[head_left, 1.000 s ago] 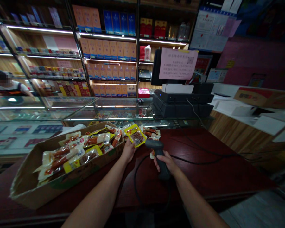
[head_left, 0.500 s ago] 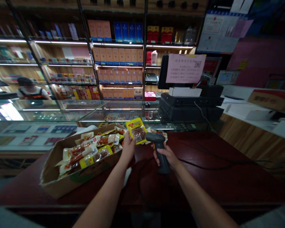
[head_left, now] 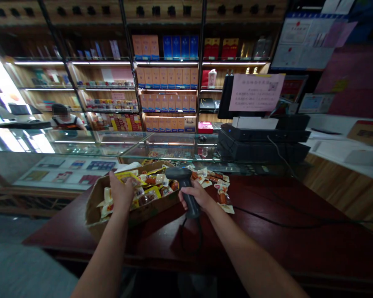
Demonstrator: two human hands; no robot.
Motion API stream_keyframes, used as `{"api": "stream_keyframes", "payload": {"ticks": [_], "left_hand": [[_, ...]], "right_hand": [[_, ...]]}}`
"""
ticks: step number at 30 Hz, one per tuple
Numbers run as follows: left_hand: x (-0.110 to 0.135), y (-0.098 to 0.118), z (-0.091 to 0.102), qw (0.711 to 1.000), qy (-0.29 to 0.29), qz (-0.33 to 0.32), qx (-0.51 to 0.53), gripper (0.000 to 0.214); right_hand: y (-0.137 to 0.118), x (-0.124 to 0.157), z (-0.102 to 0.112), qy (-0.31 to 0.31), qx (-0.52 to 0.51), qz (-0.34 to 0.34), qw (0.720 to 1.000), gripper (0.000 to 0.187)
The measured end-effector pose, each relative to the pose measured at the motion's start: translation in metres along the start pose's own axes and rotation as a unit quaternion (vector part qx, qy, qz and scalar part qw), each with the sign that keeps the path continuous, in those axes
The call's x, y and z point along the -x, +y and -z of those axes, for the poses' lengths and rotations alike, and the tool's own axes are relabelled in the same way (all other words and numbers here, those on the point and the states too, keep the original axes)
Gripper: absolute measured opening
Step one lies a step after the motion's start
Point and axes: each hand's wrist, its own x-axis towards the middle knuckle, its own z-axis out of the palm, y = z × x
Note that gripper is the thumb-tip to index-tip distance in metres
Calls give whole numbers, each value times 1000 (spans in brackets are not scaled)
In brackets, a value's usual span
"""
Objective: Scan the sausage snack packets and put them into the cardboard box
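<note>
Your left hand point(head_left: 121, 192) is part open in the cardboard box point(head_left: 157, 207), on the snack packs point(head_left: 152, 191), nearer them than your right; can't tell if it holds one. Your right hand point(head_left: 194, 195) is wrapped round the barcode scanner point(head_left: 185, 191), just right of the box

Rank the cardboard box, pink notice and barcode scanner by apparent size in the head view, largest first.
Cardboard box largest; then pink notice and barcode scanner, which look alike, so unranked.
</note>
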Motion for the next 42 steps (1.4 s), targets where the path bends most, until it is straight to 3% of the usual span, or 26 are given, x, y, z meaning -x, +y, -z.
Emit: {"api": "stream_keyframes", "payload": {"ticks": [3, 8, 10, 13, 15, 17, 21, 24, 29, 33, 35, 37, 38, 42], "left_hand": [[9, 12, -1, 997, 36, -50, -39, 66], [43, 43, -23, 991, -7, -125, 46, 52], [65, 54, -42, 981, -76, -126, 125, 41], [107, 68, -79, 939, -250, -54, 228, 20], [137, 74, -108, 909, -351, -29, 224, 10], [165, 78, -135, 899, -391, -32, 196, 9], [204, 78, -179, 896, -415, -33, 154, 29], [215, 74, -196, 888, -445, -47, 104, 28], [207, 63, -200, 894, -436, -2, 101, 17], [190, 53, -196, 903, -359, 108, 209, 13], [182, 50, -195, 893, -307, 157, 288, 15], [174, 50, -194, 850, -283, 220, 387, 18], [171, 50, -194, 810, -295, 257, 437, 18], [163, 48, -186, 592, -398, 384, 587, 8]], "right_hand": [[2, 4, 1, 5, 4, -6, 1000, 26], [1, 22, 21, 44, 5, 7, 999, 29], [0, 35, 35, 74, 7, 8, 997, 31], [-1, 60, 62, 120, -7, 3, 993, 31], [-1, 78, 80, 146, -15, 16, 989, 33], [1, 94, 96, 168, -22, 33, 985, 34], [12, 112, 120, 196, -39, 65, 978, 32], [22, 116, 129, 217, -55, 68, 972, 29], [28, 115, 132, 222, -60, 64, 971, 33], [29, 115, 132, 202, -57, 62, 976, 39], [28, 116, 131, 197, -53, 59, 977, 39], [28, 118, 130, 195, -53, 58, 978, 37], [27, 119, 130, 195, -54, 58, 978, 36], [27, 121, 127, 179, -50, 55, 981, 37]]}}
